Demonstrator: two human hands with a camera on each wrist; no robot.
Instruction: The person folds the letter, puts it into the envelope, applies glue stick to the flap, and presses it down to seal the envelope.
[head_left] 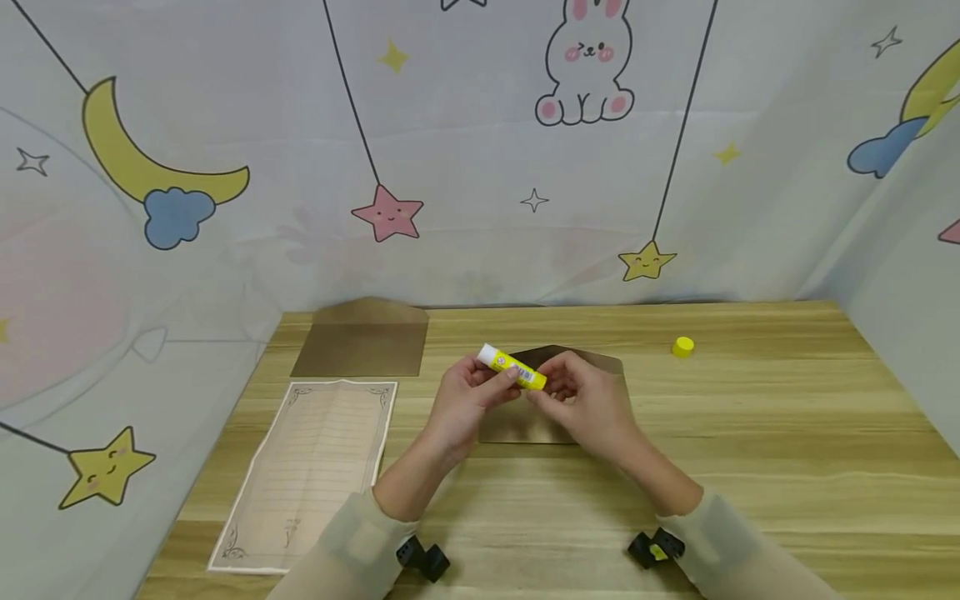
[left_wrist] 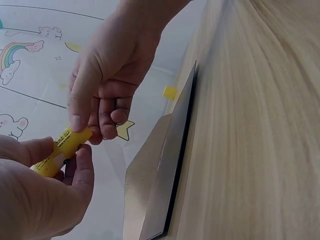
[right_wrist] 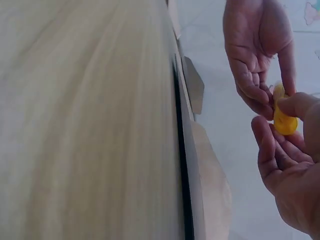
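Note:
A yellow glue stick point(head_left: 513, 367) with a white upper end is held tilted in front of the person, its white end toward the upper left. The left hand point(head_left: 468, 404) grips its barrel between thumb and fingers. At the yellow bottom end, the right hand point(head_left: 592, 408) pinches the stick; its thumb lies on that end point(right_wrist: 286, 125) in the right wrist view. Below both hands a brown envelope point(head_left: 513, 427) lies on the table, its pointed flap raised to the back and partly hidden by the hands.
A loose yellow cap point(head_left: 683, 347) stands at the back right of the wooden table point(head_left: 780, 433). Another brown envelope point(head_left: 363, 352) lies at the back left. In front of it is a lined letter sheet point(head_left: 315, 458) with ornamented corners. A printed curtain point(head_left: 480, 150) hangs behind.

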